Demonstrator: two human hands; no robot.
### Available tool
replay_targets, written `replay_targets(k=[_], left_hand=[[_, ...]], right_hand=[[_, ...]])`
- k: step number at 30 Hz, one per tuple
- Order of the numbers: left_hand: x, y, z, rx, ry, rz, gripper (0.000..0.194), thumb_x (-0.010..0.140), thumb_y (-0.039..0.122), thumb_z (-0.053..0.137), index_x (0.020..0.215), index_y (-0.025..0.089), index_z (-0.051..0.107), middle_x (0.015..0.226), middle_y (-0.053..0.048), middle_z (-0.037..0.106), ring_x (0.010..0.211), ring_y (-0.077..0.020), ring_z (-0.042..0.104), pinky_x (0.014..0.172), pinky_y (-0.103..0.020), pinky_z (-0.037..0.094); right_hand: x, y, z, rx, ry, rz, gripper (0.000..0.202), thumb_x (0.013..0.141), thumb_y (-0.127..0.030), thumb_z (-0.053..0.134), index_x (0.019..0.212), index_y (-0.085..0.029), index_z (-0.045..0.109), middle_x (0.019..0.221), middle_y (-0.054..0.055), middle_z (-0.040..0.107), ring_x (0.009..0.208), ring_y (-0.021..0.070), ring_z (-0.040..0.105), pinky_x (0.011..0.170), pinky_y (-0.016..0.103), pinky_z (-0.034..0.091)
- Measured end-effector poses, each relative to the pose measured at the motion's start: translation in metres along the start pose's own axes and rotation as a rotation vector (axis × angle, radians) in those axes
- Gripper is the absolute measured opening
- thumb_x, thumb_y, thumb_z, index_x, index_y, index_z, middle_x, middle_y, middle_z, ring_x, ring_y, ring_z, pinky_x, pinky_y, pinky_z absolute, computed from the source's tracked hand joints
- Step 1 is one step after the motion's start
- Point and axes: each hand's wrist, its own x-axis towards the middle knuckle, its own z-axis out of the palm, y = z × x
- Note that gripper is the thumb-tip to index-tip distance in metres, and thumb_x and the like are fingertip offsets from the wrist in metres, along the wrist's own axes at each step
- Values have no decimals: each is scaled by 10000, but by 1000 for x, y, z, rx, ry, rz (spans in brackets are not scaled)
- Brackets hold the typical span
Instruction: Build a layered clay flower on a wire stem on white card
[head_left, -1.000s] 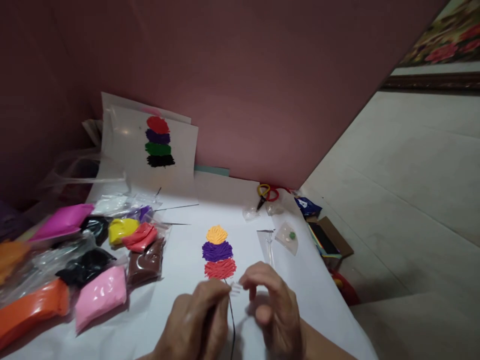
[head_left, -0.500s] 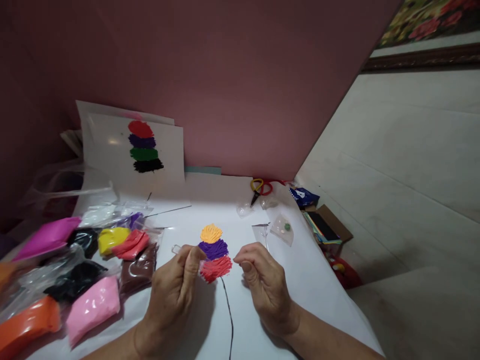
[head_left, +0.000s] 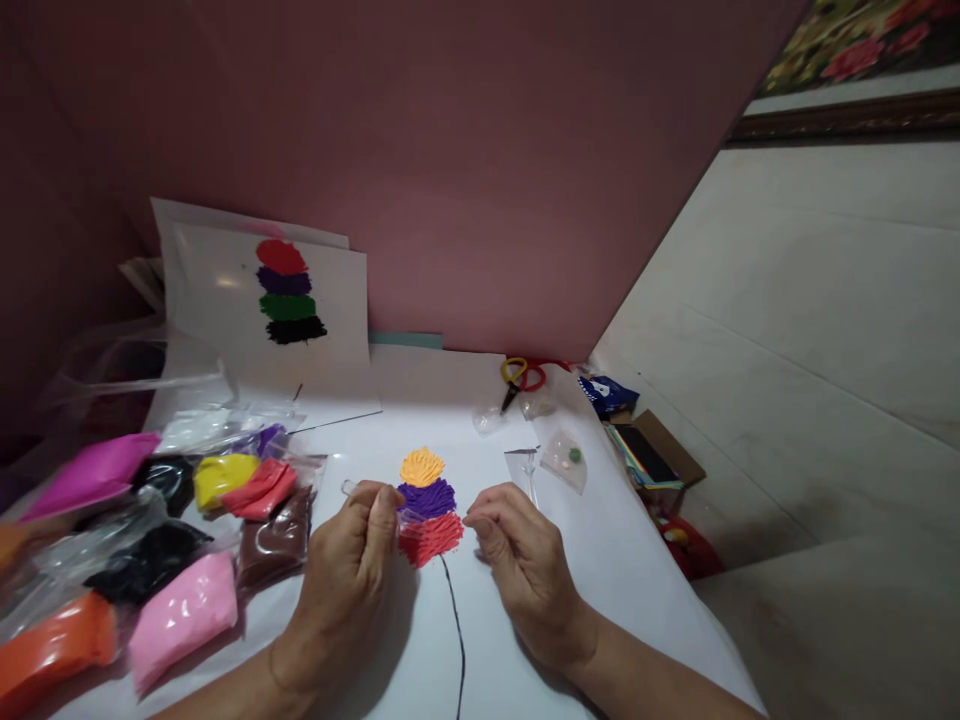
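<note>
My left hand (head_left: 349,565) is closed in a pinch on a thin clear tool, whose one end pokes out at its left and whose other end lies over the clay. Beside it on white paper (head_left: 420,660) are stacked patches of textured clay: a yellow one (head_left: 422,467), a purple one (head_left: 431,497) and a red one (head_left: 433,538). A dark curved line (head_left: 458,625) runs down from the red patch. At the right edge of the red patch, my right hand (head_left: 525,575) has its fingers pressed together; what they hold, if anything, is too small to make out.
Bagged colored clay, including a pink bag (head_left: 185,612) and a brown one (head_left: 276,540), crowds the left. A painted sheet (head_left: 195,310) leans on the wall. Scissors (head_left: 514,380) lie behind, and a clear packet (head_left: 564,460) sits right of the hands.
My left hand has shifted very slightly left, with the clear tool still in it. My right hand's fingertips are slightly nearer the red clay.
</note>
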Motion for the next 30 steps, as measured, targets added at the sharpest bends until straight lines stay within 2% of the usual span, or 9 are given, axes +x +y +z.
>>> replay_targets(k=[9, 22, 30], left_hand=[[1, 0, 1, 19, -44, -23, 365, 930, 401, 373, 694, 192, 558, 651, -21, 624, 603, -164, 599, 576, -296, 459], [0, -4, 3, 91, -55, 54, 304, 935, 364, 364, 747, 205, 541, 611, 10, 571, 543, -152, 560, 552, -299, 440], [-3, -12, 4, 146, 8, 117, 264, 938, 329, 390, 1003, 199, 610, 805, -15, 718, 663, -167, 675, 602, -299, 505]], right_hand=[[3, -1, -1, -1, -10, 60, 241, 964, -228, 438, 796, -183, 604, 840, 49, 560, 779, 152, 551, 640, 271, 484], [4, 1, -1, 1, -11, 68, 223, 955, -211, 453, 787, -178, 596, 831, 47, 555, 771, 154, 549, 687, 283, 464], [2, 3, 0, 13, -23, 85, 220, 957, -213, 451, 798, -175, 599, 836, 47, 548, 764, 152, 539, 699, 292, 449]])
